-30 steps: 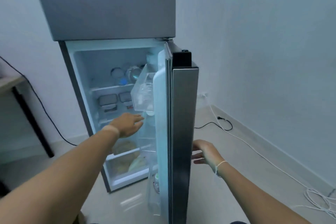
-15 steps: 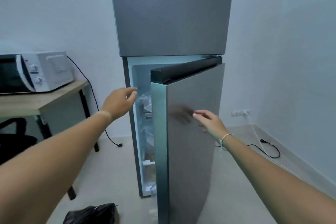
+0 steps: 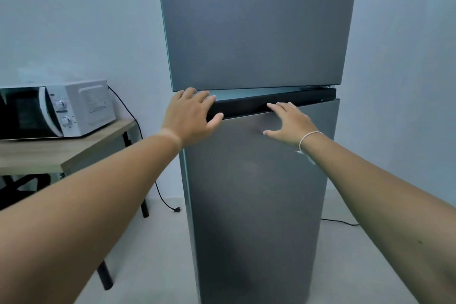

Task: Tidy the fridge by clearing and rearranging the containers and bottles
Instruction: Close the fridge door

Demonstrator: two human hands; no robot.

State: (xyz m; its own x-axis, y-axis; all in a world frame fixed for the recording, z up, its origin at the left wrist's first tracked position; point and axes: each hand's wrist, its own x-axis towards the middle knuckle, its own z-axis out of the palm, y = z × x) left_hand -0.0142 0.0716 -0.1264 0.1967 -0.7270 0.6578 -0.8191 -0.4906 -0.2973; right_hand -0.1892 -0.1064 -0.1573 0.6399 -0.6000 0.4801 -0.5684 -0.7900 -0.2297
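**Both hands on the lower fridge door, nearly closed**

Head view: Tall two-door fridge (image 3: 256, 32), smooth brushed grey metal, flat rectangular panels. Lower door (image 3: 256, 192) has a black strip along its top edge; a thin wedge of pale interior shows above that strip, wider at the left, so the door sits slightly ajar. No containers or bottles visible w/ the door this far shut.

Room: plain pale walls, light floor. Left of the fridge, a wood-top worktop (image 3: 74, 150) on black legs carries a white boxy microwave (image 3: 74, 108) w/ two round knobs & a dark glossy door. A black cord (image 3: 158, 187) trails down the wall to a plug on the floor.

Left hand (image 3: 190, 118): grip released, fingers spread, palm flat over the door's top-left corner, thumb on the black strip. Right hand (image 3: 288, 123): also released, fingers splayed, fingertips at the strip, palm against the metal front; thin white band on the wrist. Neither holds anything.
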